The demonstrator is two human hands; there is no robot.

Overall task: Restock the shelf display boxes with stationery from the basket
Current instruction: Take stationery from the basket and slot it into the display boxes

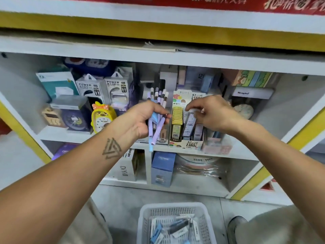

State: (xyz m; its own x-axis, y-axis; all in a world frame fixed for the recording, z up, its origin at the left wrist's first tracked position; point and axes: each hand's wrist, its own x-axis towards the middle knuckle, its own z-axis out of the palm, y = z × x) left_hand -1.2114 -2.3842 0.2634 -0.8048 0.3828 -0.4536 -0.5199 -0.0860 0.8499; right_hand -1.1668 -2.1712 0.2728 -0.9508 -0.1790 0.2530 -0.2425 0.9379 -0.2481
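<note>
Left hand (140, 118) grips a bunch of pens (155, 124), fingers curled round the middle of the bundle, capped ends fanned up and the barrels sticking out below the palm. Looks like a stock held in reserve so the other hand can work. Right hand (211, 113) reaches into the lead box (186, 131), fingers bent down over the top of a small case (190, 120); seems to pinch it, though the fingertips are partly hidden and blurred. Judged step: seating or straightening a case in its row before the pens go in.

The lead box sits at the front edge of the middle shelf (237, 152), its compartments holding upright cases, yellow on the left, pale ones to the right. Just left of it, behind the pens, is a pen box (162, 138) marked 2B, the likely home for the bundle. A pink box (216, 147) touches the lead box on the right.

Farther left on the same shelf: yellow clock (102, 118), power bank packs (103, 88). Round clock (243, 110) at right.

Basket (175, 226) is on the floor between the person's legs, directly below the hands, with several small stationery items left in it, so restocking is not finished.
</note>
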